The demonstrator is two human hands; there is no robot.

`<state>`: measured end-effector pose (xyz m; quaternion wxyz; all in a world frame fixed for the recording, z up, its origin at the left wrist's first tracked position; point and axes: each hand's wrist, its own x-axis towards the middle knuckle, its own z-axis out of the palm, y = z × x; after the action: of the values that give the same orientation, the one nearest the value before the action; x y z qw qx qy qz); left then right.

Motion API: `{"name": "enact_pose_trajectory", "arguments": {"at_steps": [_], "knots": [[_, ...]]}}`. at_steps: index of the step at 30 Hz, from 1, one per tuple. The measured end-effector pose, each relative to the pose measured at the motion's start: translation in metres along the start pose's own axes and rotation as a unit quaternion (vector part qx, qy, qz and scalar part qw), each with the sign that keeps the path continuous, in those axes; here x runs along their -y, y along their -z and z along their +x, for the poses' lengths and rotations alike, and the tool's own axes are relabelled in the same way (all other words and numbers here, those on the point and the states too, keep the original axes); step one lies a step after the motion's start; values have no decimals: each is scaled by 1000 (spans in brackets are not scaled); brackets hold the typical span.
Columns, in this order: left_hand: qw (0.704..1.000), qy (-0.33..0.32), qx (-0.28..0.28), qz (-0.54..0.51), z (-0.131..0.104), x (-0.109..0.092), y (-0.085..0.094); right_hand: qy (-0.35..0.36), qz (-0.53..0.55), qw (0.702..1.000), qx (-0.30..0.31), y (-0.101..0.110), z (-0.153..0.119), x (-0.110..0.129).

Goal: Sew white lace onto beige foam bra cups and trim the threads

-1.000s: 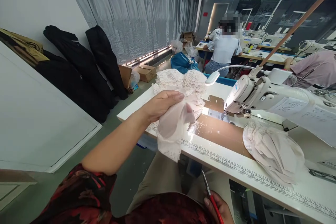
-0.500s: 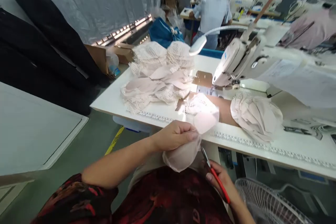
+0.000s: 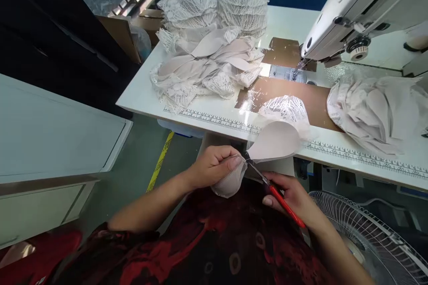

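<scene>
My left hand (image 3: 219, 167) is closed, with thumb and fingers pinching the edge of a pale fabric bra cup (image 3: 229, 183) in front of my body. A second pale cup piece (image 3: 276, 141) extends from the pinched spot onto the table edge, beside a white lace piece (image 3: 286, 109). In my right hand (image 3: 289, 193) are red-handled scissors (image 3: 282, 202), their tips at the fabric join just right of my left fingertips. Whether the blades are apart is too small to make out.
A sewing machine (image 3: 351, 18) stands at the table's right rear. Stacked lace cups (image 3: 242, 4) and loose pale cup pieces (image 3: 210, 62) cover the left side. Another pile of cups (image 3: 374, 111) lies right. A wire-caged fan (image 3: 368, 231) stands below the white table (image 3: 140, 98).
My view has tilted down and closer to the table. The scissors have moved up to the join between the cup pieces. My left hand still pinches the bra cup.
</scene>
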<state>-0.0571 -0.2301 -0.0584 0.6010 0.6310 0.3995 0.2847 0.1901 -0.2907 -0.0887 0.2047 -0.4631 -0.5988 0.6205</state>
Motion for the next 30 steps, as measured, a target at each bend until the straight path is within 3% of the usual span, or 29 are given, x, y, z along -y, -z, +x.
{"name": "enact_pose_trajectory", "arguments": {"at_steps": [13,25,30], "knots": [[1000,13,13,-1,-5,12,0,88,-235,966,-62,-1,19,19],[1000,18,15,-13,-4,8,-3,109,-184,975,-53,-2,19,16],[1000,0,8,18,-3,8,-3,138,-257,952,-92,-1,22,6]]}}
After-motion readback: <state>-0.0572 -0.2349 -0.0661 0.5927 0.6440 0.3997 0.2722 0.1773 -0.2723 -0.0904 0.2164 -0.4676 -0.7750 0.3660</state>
